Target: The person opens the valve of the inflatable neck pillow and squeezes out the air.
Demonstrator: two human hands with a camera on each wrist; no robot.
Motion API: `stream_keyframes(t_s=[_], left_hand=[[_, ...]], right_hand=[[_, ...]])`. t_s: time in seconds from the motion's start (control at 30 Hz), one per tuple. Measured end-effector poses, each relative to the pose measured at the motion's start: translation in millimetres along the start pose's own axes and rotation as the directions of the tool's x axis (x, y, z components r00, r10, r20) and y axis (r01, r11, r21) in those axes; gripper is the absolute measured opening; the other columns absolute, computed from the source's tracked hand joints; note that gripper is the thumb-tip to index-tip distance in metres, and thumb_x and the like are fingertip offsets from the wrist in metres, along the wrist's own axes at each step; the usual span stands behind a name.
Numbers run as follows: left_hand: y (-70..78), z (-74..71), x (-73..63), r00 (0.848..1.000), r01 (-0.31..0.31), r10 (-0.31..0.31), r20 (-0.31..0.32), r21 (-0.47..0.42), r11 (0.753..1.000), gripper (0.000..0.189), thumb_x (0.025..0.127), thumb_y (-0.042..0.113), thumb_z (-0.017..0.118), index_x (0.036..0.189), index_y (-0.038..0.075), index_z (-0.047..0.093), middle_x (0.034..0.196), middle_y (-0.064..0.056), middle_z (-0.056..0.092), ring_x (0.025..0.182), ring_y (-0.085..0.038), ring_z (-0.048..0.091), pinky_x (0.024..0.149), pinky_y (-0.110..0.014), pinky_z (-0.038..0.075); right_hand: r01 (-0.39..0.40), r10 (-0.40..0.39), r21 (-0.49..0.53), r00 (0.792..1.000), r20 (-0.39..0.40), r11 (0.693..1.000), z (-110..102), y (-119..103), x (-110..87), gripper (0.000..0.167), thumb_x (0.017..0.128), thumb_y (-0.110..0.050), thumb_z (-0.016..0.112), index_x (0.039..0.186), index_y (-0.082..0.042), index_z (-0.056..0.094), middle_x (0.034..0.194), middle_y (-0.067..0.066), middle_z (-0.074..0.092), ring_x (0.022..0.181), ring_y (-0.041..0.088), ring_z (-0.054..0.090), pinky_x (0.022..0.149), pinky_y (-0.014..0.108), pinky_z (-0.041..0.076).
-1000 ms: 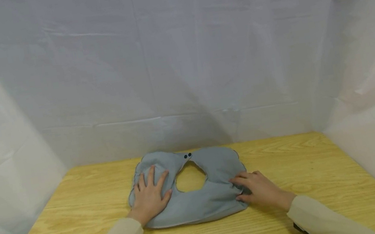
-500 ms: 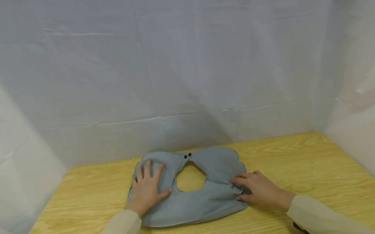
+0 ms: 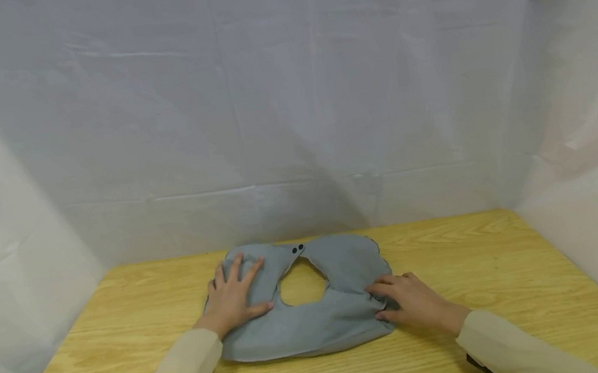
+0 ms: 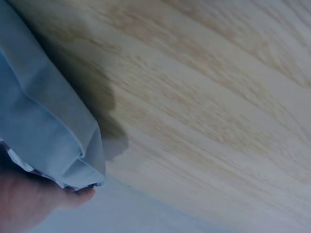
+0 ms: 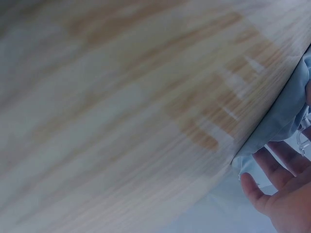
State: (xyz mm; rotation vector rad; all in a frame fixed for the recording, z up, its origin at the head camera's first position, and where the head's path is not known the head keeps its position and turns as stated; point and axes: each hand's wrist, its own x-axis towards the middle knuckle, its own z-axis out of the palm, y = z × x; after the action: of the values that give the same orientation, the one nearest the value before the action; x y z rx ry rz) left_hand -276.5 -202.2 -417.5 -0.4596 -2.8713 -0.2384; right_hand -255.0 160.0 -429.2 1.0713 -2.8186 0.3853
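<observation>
A grey-blue inflatable neck pillow (image 3: 298, 330) lies on the wooden table, its centre hole facing up and two dark snap buttons (image 3: 297, 249) at the far side. Spread over its left half, my left hand (image 3: 231, 301) rests with fingers apart. In the left wrist view the pillow's side (image 4: 43, 97) stands puffed above the wood beside part of that hand (image 4: 34, 204). At the near right corner my right hand (image 3: 414, 302) grips the pillow's edge between thumb and fingers, around a dark opening. A clear plastic piece (image 5: 305, 141) shows between the fingers in the right wrist view.
The yellow wood-grain table (image 3: 493, 260) extends on both sides of the pillow. White sheeting (image 3: 288, 116) hangs behind it and along the left and right sides. A dark band (image 3: 480, 365) shows under the right sleeve.
My left hand has slid slightly away and to the left over the pillow, fingers still spread. The pillow's left half looks a little flatter. My right hand keeps its hold in place.
</observation>
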Motion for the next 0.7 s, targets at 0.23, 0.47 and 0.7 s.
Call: stream_keyframes(t_s=[0.23,0.47,0.7], left_hand=[[-2.1,0.3,-1.7,1.000,-0.005,0.004,0.021,0.018,1.000,0.086,0.071,0.058,0.067,0.142,0.023,0.034,0.143,-0.022,0.029,0.123,-0.058,0.027,0.083,-0.069,0.035],[-5.1,5.8,-6.1,1.000,-0.008,0.008,0.007,0.009,1.000,0.085,0.071,0.060,0.066,0.141,0.024,0.035,0.140,-0.021,0.033,0.119,-0.056,0.032,0.080,-0.067,0.038],[-3.2,4.0,-9.7,1.000,-0.012,0.012,-0.005,0.010,1.000,0.084,0.072,0.060,0.065,0.141,0.023,0.036,0.139,-0.022,0.034,0.116,-0.055,0.036,0.077,-0.067,0.038]], right_hand=[[0.005,-0.005,-0.006,1.000,-0.005,1.000,-0.8,0.0,0.0,0.046,0.081,-0.035,0.066,0.122,-0.014,0.058,0.118,0.006,0.058,0.103,0.022,0.058,0.084,0.049,0.042],[0.010,-0.010,0.003,1.000,0.016,1.000,-2.2,1.5,0.0,0.047,0.082,-0.036,0.065,0.122,-0.015,0.057,0.119,0.007,0.058,0.106,0.023,0.057,0.085,0.050,0.041],[0.014,-0.014,0.018,0.999,0.031,1.000,-2.4,4.3,0.8,0.046,0.083,-0.036,0.064,0.123,-0.015,0.057,0.120,0.007,0.057,0.106,0.023,0.057,0.086,0.051,0.041]])
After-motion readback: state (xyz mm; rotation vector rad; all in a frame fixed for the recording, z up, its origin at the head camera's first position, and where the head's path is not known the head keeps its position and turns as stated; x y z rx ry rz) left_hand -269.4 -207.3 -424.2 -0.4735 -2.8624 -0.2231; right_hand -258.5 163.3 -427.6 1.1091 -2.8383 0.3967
